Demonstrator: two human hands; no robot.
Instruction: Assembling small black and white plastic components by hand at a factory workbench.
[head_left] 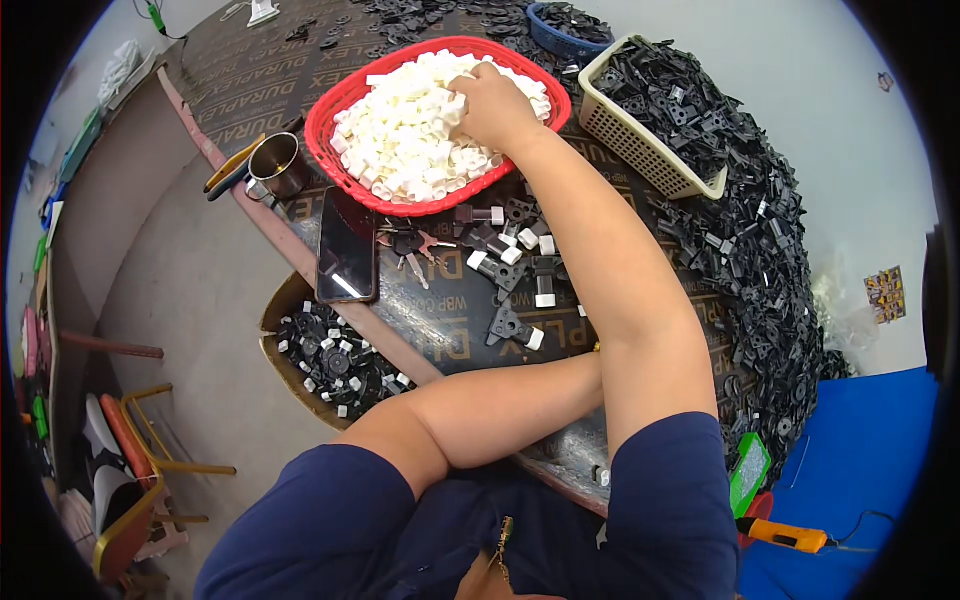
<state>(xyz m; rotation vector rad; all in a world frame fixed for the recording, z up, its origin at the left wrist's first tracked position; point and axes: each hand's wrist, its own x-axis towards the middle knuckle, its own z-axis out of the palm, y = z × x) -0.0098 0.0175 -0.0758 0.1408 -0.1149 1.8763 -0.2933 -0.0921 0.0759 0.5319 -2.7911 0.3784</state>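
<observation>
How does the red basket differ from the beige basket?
The red basket is rounded; the beige basket is rectangular. The red basket holds white pieces, the beige basket black pieces. The right hand is in the red basket, not the beige basket. Both are heaped full.

white caps point(400, 130) in red basket point(320, 132)
</observation>
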